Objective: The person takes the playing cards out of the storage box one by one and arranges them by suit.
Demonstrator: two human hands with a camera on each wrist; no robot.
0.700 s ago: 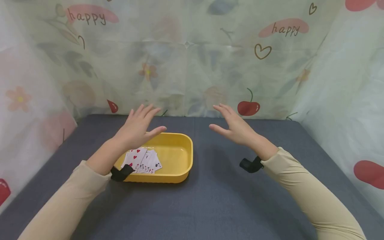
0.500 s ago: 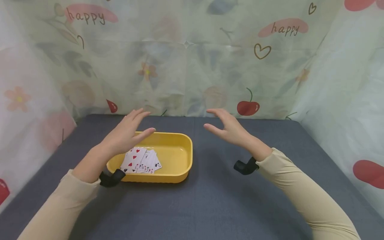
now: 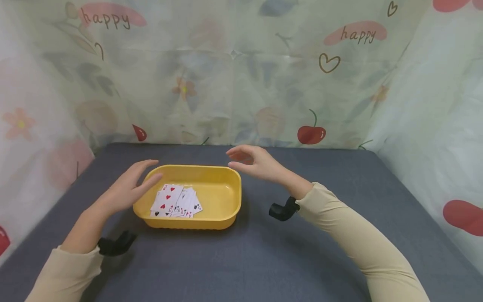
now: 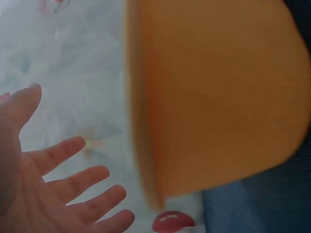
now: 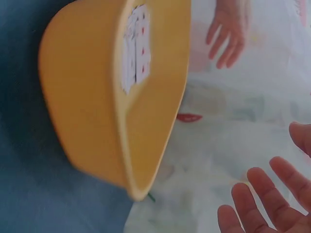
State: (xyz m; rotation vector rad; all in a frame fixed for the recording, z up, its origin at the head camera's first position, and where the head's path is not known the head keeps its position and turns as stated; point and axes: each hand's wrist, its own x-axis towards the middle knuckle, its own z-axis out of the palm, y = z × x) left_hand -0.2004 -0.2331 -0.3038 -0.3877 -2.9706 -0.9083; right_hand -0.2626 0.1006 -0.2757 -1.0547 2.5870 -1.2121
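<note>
A yellow rectangular basin (image 3: 222, 197) with rounded corners stands on the dark table, left of the middle. Several playing cards (image 3: 175, 202) lie loosely overlapped in its left half, a heart card on top. My left hand (image 3: 122, 188) is at the basin's left end, thumb and fingers spread, the thumb overlapping the rim in the head view. The left wrist view shows its fingers (image 4: 80, 182) apart and the palm bare. Just off the basin's far right corner is my right hand (image 3: 258, 163), fingers gently bent and holding nothing; its fingers (image 5: 265, 194) are spread in the right wrist view.
A dark cloth covers the table (image 3: 241, 268). Behind it hangs a printed curtain (image 3: 234, 92), with light curtains at both sides. Black wrist mounts (image 3: 284, 209) stick out below each wrist.
My left hand has moved left and down, from over the basin to its left end, uncovering the cards and rim. My right hand has moved left, close to the basin's right end.
</note>
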